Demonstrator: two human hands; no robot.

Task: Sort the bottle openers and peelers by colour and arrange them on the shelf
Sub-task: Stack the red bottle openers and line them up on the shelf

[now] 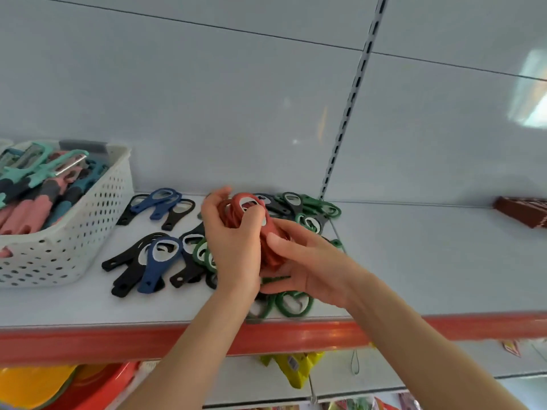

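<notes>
Left hand (pixel 233 247) and right hand (pixel 302 270) both grip red openers (pixel 251 214) above shelf (pixel 414 261); green openers (pixel 310 211) and basket (pixel 74 241) nearby.

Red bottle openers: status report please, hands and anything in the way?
Stack of red bottle openers gripped by left hand and right hand. Beneath, loose openers of mixed colours crowd the shelf.

Free shelf (pixel 420 255) surface right of opener pile (pixel 309 214); basket (pixel 77 241) blocks left end.

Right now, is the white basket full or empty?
Full: pink, teal and dark peelers pile above the rim of the white basket.
</notes>
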